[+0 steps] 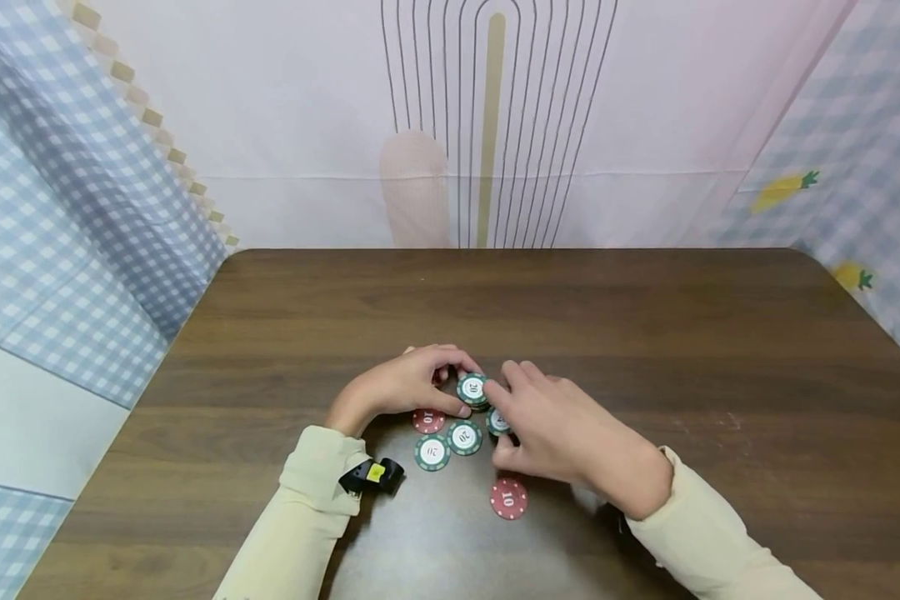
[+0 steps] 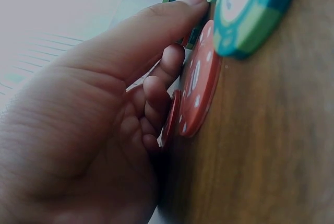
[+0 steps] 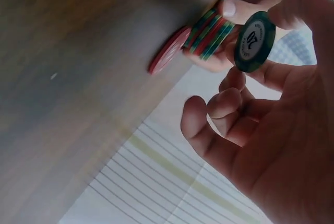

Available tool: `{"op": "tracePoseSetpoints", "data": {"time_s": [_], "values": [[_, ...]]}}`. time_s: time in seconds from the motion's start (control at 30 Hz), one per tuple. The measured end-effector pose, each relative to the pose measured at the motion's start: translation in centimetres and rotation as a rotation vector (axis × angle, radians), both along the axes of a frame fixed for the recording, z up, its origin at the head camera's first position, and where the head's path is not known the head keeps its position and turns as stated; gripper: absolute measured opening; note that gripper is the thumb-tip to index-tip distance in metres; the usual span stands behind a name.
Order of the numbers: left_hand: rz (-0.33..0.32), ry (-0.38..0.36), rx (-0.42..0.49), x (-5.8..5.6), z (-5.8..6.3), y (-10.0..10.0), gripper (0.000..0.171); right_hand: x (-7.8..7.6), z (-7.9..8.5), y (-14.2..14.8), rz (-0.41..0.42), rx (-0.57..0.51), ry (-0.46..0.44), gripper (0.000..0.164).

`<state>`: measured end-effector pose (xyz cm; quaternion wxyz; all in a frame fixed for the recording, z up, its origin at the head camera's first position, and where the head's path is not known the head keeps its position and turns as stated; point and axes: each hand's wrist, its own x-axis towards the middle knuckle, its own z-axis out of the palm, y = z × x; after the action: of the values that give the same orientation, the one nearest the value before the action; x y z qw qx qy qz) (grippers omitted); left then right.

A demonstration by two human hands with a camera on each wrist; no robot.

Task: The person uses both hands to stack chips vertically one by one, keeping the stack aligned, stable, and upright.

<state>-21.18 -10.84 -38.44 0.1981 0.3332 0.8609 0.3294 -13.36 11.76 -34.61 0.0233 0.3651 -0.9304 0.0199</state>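
My left hand [image 1: 412, 379] grips a short stack of poker chips [image 1: 472, 389] between thumb and fingers, on the table. Green and red edges alternate in the stack [image 3: 210, 33], and a green 20 tops it in the head view. Just to its right, my right hand [image 1: 566, 421] pinches one green 20 chip [image 3: 254, 41] between thumb and index finger, above the table; its other fingers curl loosely. A red 10 chip [image 2: 201, 85] lies flat under the left thumb. Another red chip [image 2: 171, 119] shows by the left fingers.
Two green 20 chips, one [image 1: 464, 437] close to the stack and one [image 1: 432, 452] nearer the left wrist, lie flat. Another red 10 chip [image 1: 508, 498] lies in front of the right hand. The brown wooden table [image 1: 270, 317] reaches back to a hanging patterned cloth [image 1: 307, 125].
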Motion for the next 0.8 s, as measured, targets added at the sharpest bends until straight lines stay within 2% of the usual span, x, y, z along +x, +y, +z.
{"op": "tracePoseSetpoints", "data": {"time_s": [0.17,0.33,0.53,0.8], "values": [[-0.002,-0.001,0.008,0.0,-0.1,0.0,0.039,-0.7,-0.2,0.4,-0.023,-0.021,0.091,0.034],[-0.007,0.004,0.016,-0.1,-0.1,0.1,0.038,-1.2,-0.5,0.3,-0.025,-0.075,0.164,0.035],[-0.010,0.006,0.016,-0.2,0.1,0.2,0.039,-1.8,-0.7,-0.2,-0.030,-0.132,0.147,0.031],[-0.005,0.038,0.002,-0.3,-0.2,0.0,0.031,-2.5,-0.7,-1.5,-0.041,-0.154,0.080,0.031]]}}
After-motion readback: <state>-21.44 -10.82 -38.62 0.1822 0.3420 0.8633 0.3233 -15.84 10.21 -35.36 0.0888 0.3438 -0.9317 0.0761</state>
